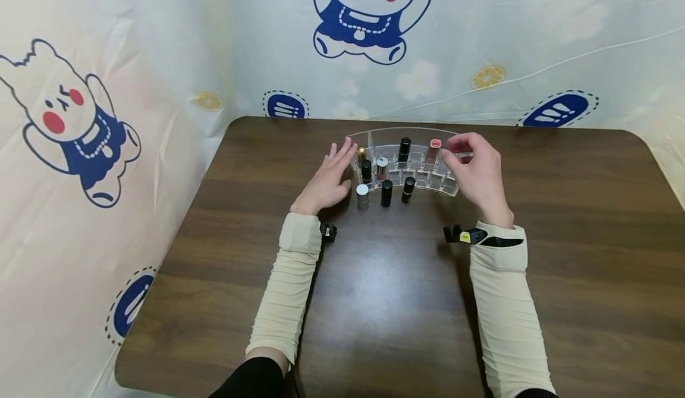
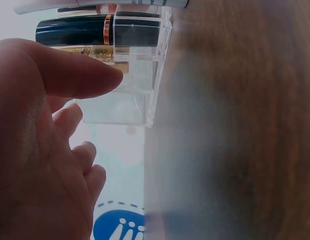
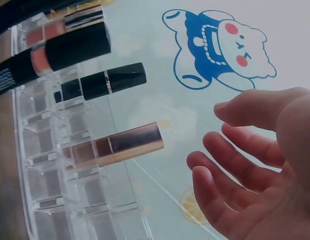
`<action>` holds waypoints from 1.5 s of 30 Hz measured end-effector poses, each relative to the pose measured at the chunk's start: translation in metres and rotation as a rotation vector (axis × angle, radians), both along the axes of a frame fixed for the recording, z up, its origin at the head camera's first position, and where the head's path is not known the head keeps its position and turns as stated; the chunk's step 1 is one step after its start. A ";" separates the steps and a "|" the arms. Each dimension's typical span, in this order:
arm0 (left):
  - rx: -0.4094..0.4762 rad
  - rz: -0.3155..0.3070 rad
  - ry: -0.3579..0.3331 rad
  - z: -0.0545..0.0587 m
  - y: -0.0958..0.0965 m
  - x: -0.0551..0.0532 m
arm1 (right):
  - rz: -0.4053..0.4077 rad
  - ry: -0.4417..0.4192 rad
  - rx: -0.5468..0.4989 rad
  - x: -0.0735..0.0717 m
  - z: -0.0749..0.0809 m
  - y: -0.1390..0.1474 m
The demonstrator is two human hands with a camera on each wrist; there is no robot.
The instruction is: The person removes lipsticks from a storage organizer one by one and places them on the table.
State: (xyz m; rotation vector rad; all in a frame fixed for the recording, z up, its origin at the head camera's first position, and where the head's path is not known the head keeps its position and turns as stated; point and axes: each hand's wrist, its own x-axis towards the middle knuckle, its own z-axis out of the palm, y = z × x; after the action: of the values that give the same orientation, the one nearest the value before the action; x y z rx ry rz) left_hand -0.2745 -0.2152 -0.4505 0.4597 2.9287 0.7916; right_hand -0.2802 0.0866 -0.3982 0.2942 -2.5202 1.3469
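Note:
A clear, curved lipstick organizer stands on the table, with several lipsticks upright in its slots. At its left end my left hand reaches with extended fingers; the thumb lies close to a black lipstick with a copper band. Whether those fingers touch the organizer I cannot tell. My right hand hovers by the right end, its fingers loosely bent around nothing. Nearest to it is a rose-gold lipstick, apart from the fingertips. A black lipstick stands in the slot beside that one.
In front of the organizer are a silver-capped tube, a black tube and another black tube. The brown wooden table backs onto a printed curtain. Each wrist bears a strapped camera.

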 end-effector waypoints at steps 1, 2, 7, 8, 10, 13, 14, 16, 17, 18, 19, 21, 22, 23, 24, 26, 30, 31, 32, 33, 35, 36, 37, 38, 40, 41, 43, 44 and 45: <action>0.002 -0.001 -0.001 -0.001 0.000 0.000 | -0.007 0.001 -0.001 -0.001 0.000 0.000; 0.003 -0.003 -0.002 -0.001 0.000 0.000 | -0.012 0.002 -0.003 -0.003 0.000 0.001; 0.002 -0.005 -0.005 -0.001 0.000 0.000 | -0.030 -0.030 -0.023 -0.009 -0.002 0.002; 0.003 -0.005 -0.005 -0.001 0.000 0.000 | -0.031 -0.038 -0.031 -0.011 -0.003 0.002; 0.001 -0.005 -0.004 -0.001 0.000 0.000 | -0.033 -0.056 -0.039 -0.014 -0.006 0.004; -0.005 -0.008 0.000 -0.002 0.000 -0.001 | -0.032 -0.076 -0.046 -0.018 -0.012 0.005; -0.007 -0.008 -0.001 -0.002 0.000 -0.002 | -0.028 -0.081 -0.047 -0.019 -0.014 0.005; -0.009 -0.008 0.003 -0.003 0.000 -0.002 | -0.016 -0.089 -0.046 -0.022 -0.018 0.005; -0.008 -0.007 0.003 -0.003 0.000 -0.002 | -0.011 -0.091 -0.043 -0.023 -0.019 0.004; -0.006 -0.006 0.001 -0.002 0.000 -0.002 | -0.006 -0.092 -0.044 -0.024 -0.021 0.003; -0.002 -0.005 -0.002 -0.002 0.000 -0.002 | -0.004 -0.093 -0.040 -0.025 -0.022 0.002; 0.004 -0.004 -0.003 -0.002 0.000 -0.002 | -0.002 -0.093 -0.035 -0.025 -0.024 -0.001; 0.005 -0.003 -0.004 -0.002 0.000 -0.002 | -0.003 -0.093 -0.033 -0.026 -0.025 -0.002; 0.006 -0.002 -0.004 -0.002 0.000 -0.002 | -0.006 -0.095 -0.029 -0.026 -0.026 -0.003; 0.005 -0.002 -0.002 -0.002 0.001 -0.002 | -0.008 -0.098 -0.028 -0.026 -0.027 -0.004; -0.002 -0.004 0.009 -0.002 0.000 -0.002 | -0.011 -0.103 -0.026 -0.026 -0.028 -0.006; -0.016 -0.006 0.022 -0.003 -0.001 -0.003 | -0.018 -0.107 -0.022 -0.027 -0.031 -0.009; -0.015 -0.006 0.021 -0.003 -0.001 -0.003 | -0.021 -0.105 -0.019 -0.027 -0.032 -0.010; -0.013 -0.006 0.019 -0.003 -0.001 -0.003 | -0.024 -0.106 -0.017 -0.027 -0.032 -0.010; -0.011 -0.006 0.018 -0.002 -0.001 -0.002 | -0.026 -0.104 -0.015 -0.027 -0.033 -0.011; -0.005 -0.005 0.016 -0.002 -0.001 -0.002 | -0.031 -0.104 -0.009 -0.028 -0.034 -0.012; -0.004 -0.005 0.014 -0.002 -0.001 -0.002 | -0.033 -0.102 -0.003 -0.028 -0.035 -0.013; -0.004 -0.005 0.014 -0.002 -0.001 -0.002 | -0.036 -0.104 0.000 -0.028 -0.035 -0.013; -0.005 -0.006 0.013 -0.002 -0.001 -0.002 | -0.040 -0.105 0.003 -0.028 -0.036 -0.014; -0.005 -0.006 0.011 -0.002 -0.001 -0.002 | -0.048 -0.105 0.011 -0.029 -0.037 -0.014; -0.005 -0.006 0.013 -0.002 -0.001 -0.002 | -0.052 -0.105 0.014 -0.029 -0.038 -0.015; -0.004 -0.008 0.017 -0.002 -0.001 -0.002 | -0.057 -0.105 0.015 -0.029 -0.038 -0.015; -0.001 -0.009 0.017 -0.002 -0.001 -0.002 | -0.058 -0.106 0.015 -0.029 -0.038 -0.015; 0.000 -0.009 0.018 -0.002 0.000 -0.001 | -0.059 -0.109 0.015 -0.029 -0.039 -0.016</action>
State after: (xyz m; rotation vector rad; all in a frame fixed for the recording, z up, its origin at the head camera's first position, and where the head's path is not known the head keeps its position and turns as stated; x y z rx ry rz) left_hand -0.2759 -0.2157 -0.4524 0.4829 2.9410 0.7909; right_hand -0.3095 0.0711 -0.4368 0.1515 -2.6062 1.3563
